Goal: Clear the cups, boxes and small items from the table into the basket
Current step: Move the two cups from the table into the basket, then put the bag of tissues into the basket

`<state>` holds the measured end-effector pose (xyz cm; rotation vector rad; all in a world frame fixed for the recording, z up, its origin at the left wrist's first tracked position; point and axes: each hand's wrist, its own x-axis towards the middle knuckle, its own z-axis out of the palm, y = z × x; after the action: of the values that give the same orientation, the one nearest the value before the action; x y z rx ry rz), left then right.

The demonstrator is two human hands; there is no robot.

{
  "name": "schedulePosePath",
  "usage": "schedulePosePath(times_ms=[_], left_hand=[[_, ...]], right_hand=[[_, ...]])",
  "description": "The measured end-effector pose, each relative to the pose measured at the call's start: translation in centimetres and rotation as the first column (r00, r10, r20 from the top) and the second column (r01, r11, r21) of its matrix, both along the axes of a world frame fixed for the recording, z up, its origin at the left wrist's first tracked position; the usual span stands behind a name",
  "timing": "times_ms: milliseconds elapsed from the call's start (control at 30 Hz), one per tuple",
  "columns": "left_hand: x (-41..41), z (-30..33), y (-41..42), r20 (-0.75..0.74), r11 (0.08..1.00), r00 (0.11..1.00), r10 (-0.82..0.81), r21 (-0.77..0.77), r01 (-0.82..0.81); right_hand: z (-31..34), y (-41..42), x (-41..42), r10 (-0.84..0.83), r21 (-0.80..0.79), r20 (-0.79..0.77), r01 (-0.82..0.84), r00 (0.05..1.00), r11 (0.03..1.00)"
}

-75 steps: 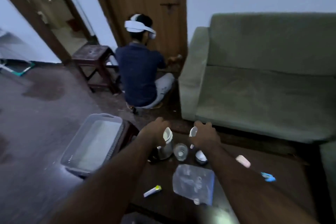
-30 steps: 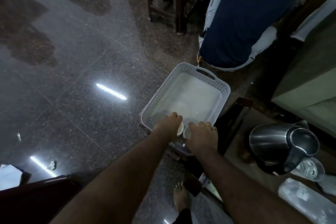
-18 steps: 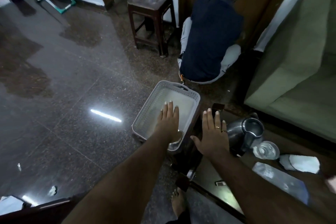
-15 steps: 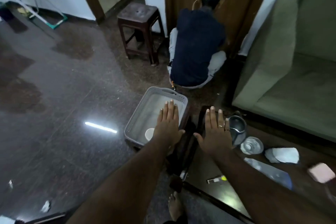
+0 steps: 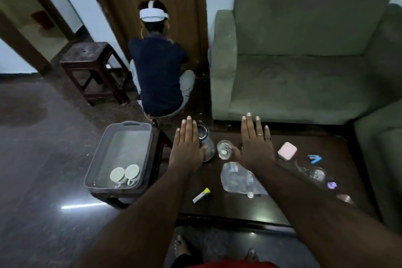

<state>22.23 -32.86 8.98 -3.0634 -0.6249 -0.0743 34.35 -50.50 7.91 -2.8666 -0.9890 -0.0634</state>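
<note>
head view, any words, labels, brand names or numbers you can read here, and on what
None can be read.
Clear plastic pouch: faint print, too blurred to read.
Small white and yellow tube: no legible marking.
Pink box: plain on the side that shows.
Two white cups in the grey basket: no text visible.

Two cups (image 5: 125, 173) (both white), one basket (image 5: 102, 152), one kettle (image 5: 205, 143).

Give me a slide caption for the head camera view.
Both hands, left and right, hover open over the table; two cups sit in the basket.
</note>
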Motion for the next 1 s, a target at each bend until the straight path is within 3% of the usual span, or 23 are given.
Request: schedulePosePath(times_ms=[167, 267, 367, 467, 600, 833, 1000], left_hand=[[1.8, -1.1, -4.4, -0.034, 0.995, 0.997, -0.074, -0.074, 0.071], [3.0, -3.7, -5.7, -0.076, 0.987, 0.99, -0.12, -0.114, 0.111], [4.6, -8.7, -6.1, -0.178, 0.976, 0.966, -0.189, -0.141, 0.165], [6.4, -14.9, -6.1, -0.288, 0.94, 0.895, -0.34, -0.126, 0.316], [10.1, -21.7, -6.7, -0.334, 0.905, 0.841, -0.426, -0.183, 0.385], [14.4, -29.5, -8.2, -0.406, 0.878, 0.801, -0.44, -0.383, 0.288], [14.9, -32.0, -8.7, -0.471, 0.886, 0.78, -0.411, -0.407, 0.222]], right_hand=[[-1.9, -4.8, 0.6, -0.069, 0.007, -0.043, 0.07, 0.997, 0.998], [-4.5, -6.2, 0.3, -0.132, -0.083, -0.108, 0.123, 0.985, 0.989], [-9.3, -7.0, 0.3, -0.223, -0.213, -0.158, 0.187, 0.962, 0.959], [-15.5, -7.9, 0.6, -0.197, -0.305, -0.161, 0.141, 0.967, 0.942], [-22.1, -8.5, 1.7, -0.222, -0.331, -0.235, 0.137, 0.946, 0.934], [-28.8, -8.3, 3.6, -0.422, -0.223, -0.408, 0.36, 0.809, 0.906], [-30.9, -7.9, 3.8, -0.51, -0.018, -0.638, 0.652, 0.576, 0.758]])
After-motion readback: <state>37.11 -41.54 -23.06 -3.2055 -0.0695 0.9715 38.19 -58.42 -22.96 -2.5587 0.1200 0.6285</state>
